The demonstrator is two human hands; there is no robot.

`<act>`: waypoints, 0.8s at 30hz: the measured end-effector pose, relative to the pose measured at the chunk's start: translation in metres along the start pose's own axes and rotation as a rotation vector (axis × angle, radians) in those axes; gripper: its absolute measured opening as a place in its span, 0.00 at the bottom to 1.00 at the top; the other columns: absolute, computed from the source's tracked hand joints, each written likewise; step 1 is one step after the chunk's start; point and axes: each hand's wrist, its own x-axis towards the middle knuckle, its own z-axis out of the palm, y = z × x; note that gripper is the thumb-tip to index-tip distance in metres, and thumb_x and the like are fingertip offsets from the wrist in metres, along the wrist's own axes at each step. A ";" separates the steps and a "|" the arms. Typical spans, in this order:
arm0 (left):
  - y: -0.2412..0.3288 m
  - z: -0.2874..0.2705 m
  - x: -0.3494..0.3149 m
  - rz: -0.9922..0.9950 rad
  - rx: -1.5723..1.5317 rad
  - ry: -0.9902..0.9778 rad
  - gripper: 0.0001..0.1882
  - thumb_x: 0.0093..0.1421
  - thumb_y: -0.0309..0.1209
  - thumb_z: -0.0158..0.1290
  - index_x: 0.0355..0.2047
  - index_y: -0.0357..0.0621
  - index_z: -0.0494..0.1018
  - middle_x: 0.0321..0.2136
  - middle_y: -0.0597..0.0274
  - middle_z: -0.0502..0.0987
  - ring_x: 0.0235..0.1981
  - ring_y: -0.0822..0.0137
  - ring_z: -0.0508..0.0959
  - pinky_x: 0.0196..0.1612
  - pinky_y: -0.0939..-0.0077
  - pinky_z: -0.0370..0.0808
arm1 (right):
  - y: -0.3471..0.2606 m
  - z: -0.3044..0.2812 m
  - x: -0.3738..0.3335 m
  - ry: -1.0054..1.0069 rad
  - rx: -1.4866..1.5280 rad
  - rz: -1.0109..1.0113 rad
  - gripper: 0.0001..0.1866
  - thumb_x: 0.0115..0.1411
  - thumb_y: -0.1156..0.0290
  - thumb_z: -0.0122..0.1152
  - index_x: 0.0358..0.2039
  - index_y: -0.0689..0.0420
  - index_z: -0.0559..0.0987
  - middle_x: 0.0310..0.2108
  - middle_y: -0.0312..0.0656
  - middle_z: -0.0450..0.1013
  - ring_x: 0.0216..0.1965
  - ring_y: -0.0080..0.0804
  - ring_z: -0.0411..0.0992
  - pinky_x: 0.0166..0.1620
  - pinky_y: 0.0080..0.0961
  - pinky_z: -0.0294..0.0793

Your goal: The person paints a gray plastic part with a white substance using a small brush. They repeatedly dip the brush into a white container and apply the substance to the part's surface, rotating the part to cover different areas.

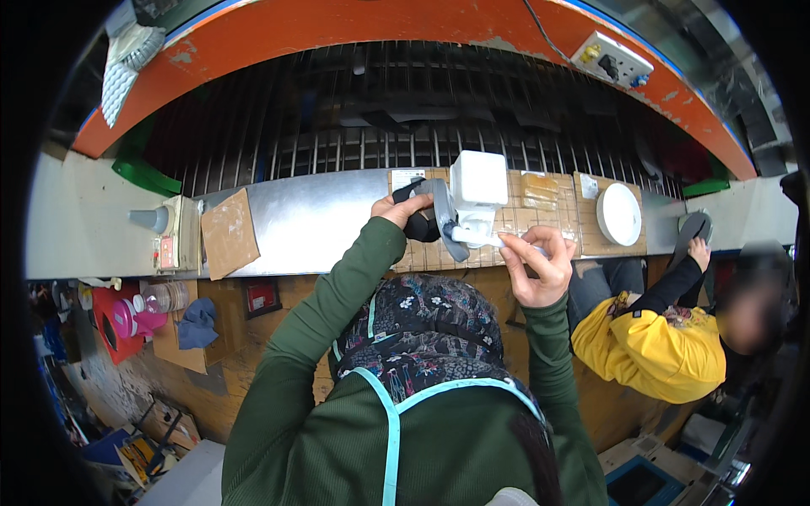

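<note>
My left hand (398, 209) is closed around a sandal (448, 218) with a grey sole and black straps, held tilted on its edge over the near side of the bench. A slim white-handled brush (488, 240) is pinched between the thumb and fingers of my right hand (542, 268). Its tip meets the sole near the sandal's lower end. Right behind the brush stands a white square container (478, 179), with a small white cup (475, 226) in front of it, partly hidden by the brush.
Cardboard (527, 221) covers this bench stretch, carrying a yellowish block (540, 191) and a white bowl (619, 214). Beyond runs a conveyor of metal rods (312, 152) beneath an orange frame (337, 24). At right, a co-worker in yellow (658, 346) holds a dark sole (693, 232).
</note>
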 end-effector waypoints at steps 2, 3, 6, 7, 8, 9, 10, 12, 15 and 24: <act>0.000 -0.002 0.001 -0.085 0.014 0.019 0.21 0.48 0.30 0.64 0.39 0.29 0.74 0.32 0.53 0.80 0.31 0.64 0.81 0.37 0.76 0.80 | 0.000 0.000 0.005 0.000 0.009 -0.034 0.14 0.45 0.70 0.69 0.36 0.45 0.84 0.28 0.32 0.70 0.26 0.24 0.62 0.38 0.27 0.52; 0.000 -0.004 0.000 -0.090 0.005 -0.017 0.25 0.49 0.33 0.64 0.42 0.26 0.72 0.34 0.50 0.80 0.31 0.62 0.81 0.38 0.75 0.80 | 0.001 0.000 0.007 -0.002 0.005 -0.050 0.14 0.45 0.70 0.70 0.36 0.45 0.84 0.28 0.32 0.70 0.26 0.24 0.62 0.38 0.27 0.52; 0.001 -0.004 0.001 -0.193 0.093 -0.026 0.23 0.54 0.39 0.60 0.41 0.30 0.73 0.33 0.49 0.79 0.30 0.61 0.82 0.36 0.67 0.82 | 0.002 -0.001 0.013 -0.006 -0.005 -0.092 0.14 0.44 0.70 0.70 0.35 0.45 0.85 0.28 0.32 0.70 0.26 0.24 0.62 0.38 0.27 0.52; 0.001 -0.005 -0.001 -0.216 0.058 -0.058 0.23 0.57 0.39 0.57 0.43 0.28 0.72 0.37 0.46 0.79 0.34 0.57 0.82 0.39 0.63 0.82 | 0.002 -0.001 0.015 -0.009 -0.024 -0.107 0.14 0.44 0.70 0.70 0.35 0.45 0.85 0.28 0.32 0.70 0.26 0.24 0.62 0.38 0.27 0.52; 0.001 -0.004 -0.002 -0.226 0.025 -0.087 0.23 0.58 0.38 0.56 0.44 0.28 0.72 0.38 0.45 0.78 0.35 0.56 0.81 0.41 0.62 0.81 | 0.003 -0.001 0.017 -0.010 0.002 -0.116 0.14 0.44 0.70 0.70 0.35 0.45 0.85 0.29 0.32 0.70 0.26 0.25 0.62 0.38 0.27 0.52; 0.001 -0.003 -0.003 -0.243 -0.008 -0.093 0.22 0.59 0.38 0.55 0.45 0.28 0.71 0.39 0.45 0.78 0.36 0.55 0.81 0.42 0.61 0.81 | 0.004 -0.001 0.020 -0.012 0.012 -0.130 0.14 0.44 0.71 0.71 0.35 0.45 0.85 0.29 0.32 0.70 0.26 0.25 0.62 0.38 0.27 0.52; 0.000 -0.001 -0.004 -0.269 -0.039 -0.092 0.22 0.60 0.37 0.53 0.45 0.27 0.71 0.40 0.44 0.78 0.38 0.54 0.81 0.43 0.60 0.81 | 0.005 -0.001 0.022 -0.014 0.011 -0.144 0.14 0.43 0.71 0.71 0.34 0.45 0.85 0.29 0.32 0.70 0.27 0.25 0.63 0.38 0.27 0.52; -0.001 0.000 -0.006 -0.317 -0.047 -0.115 0.22 0.62 0.37 0.51 0.49 0.30 0.69 0.43 0.45 0.76 0.42 0.54 0.80 0.46 0.58 0.80 | 0.006 -0.003 0.025 -0.037 0.027 -0.160 0.14 0.43 0.71 0.71 0.34 0.45 0.85 0.30 0.32 0.70 0.27 0.25 0.63 0.38 0.27 0.52; -0.003 0.000 -0.007 -0.346 -0.041 -0.146 0.22 0.63 0.39 0.50 0.51 0.35 0.68 0.45 0.46 0.76 0.44 0.56 0.79 0.46 0.56 0.79 | 0.007 -0.005 0.030 -0.073 0.038 -0.179 0.14 0.43 0.72 0.71 0.34 0.45 0.85 0.30 0.32 0.71 0.28 0.25 0.63 0.38 0.27 0.52; -0.004 0.002 -0.011 -0.442 0.039 -0.089 0.16 0.64 0.40 0.49 0.40 0.37 0.73 0.35 0.51 0.80 0.31 0.61 0.82 0.34 0.67 0.83 | 0.014 -0.010 0.044 -0.123 0.070 -0.280 0.15 0.42 0.70 0.71 0.34 0.45 0.84 0.29 0.31 0.70 0.27 0.25 0.63 0.37 0.27 0.53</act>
